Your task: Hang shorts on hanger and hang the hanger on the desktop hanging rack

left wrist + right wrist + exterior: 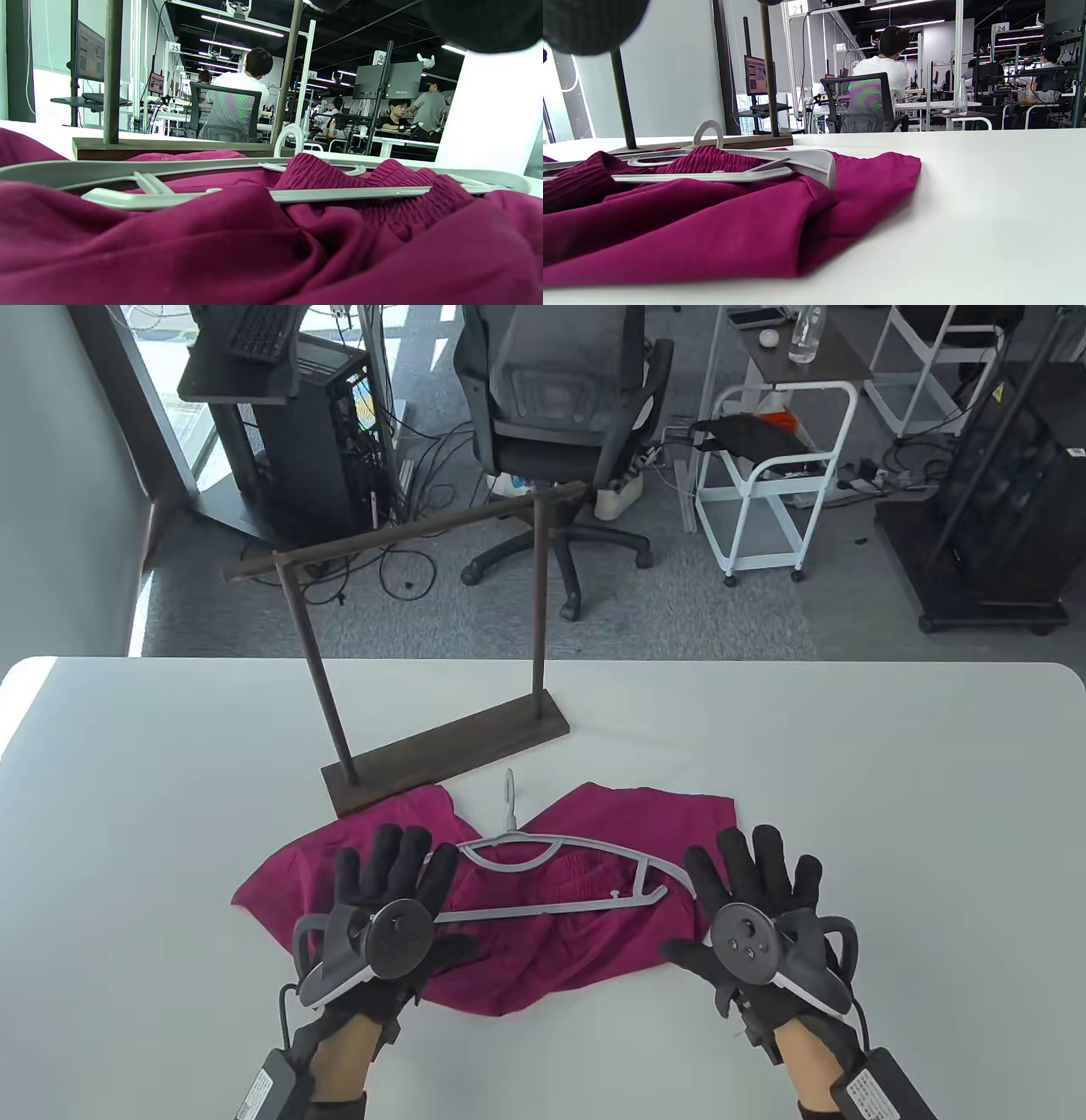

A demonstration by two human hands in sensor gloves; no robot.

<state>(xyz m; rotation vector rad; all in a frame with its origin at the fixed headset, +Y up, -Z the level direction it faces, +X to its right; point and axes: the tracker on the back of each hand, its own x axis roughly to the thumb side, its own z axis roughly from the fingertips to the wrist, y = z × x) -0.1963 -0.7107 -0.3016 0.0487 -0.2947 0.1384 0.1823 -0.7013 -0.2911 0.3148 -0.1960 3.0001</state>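
Magenta shorts (526, 950) lie crumpled on the white table (891, 814), in front of the rack. A grey plastic hanger (556, 872) lies flat on top of them, its hook (509, 796) pointing at the rack. The dark wooden hanging rack (441, 746) stands behind, its bar (407, 527) bare. My left hand (392, 891) lies flat with straight fingers on the shorts at the hanger's left end. Spread flat, my right hand (755, 891) sits just right of the hanger's right end, beside the shorts. The wrist views show the shorts (254, 245) (712, 220) and the hanger (348, 194) (780, 167) from table level.
The table's far edge (543, 660) lies just behind the rack. Beyond it are an office chair (560, 415), a white cart (776, 475) and computer stands. People sit at desks in the background of the wrist views.
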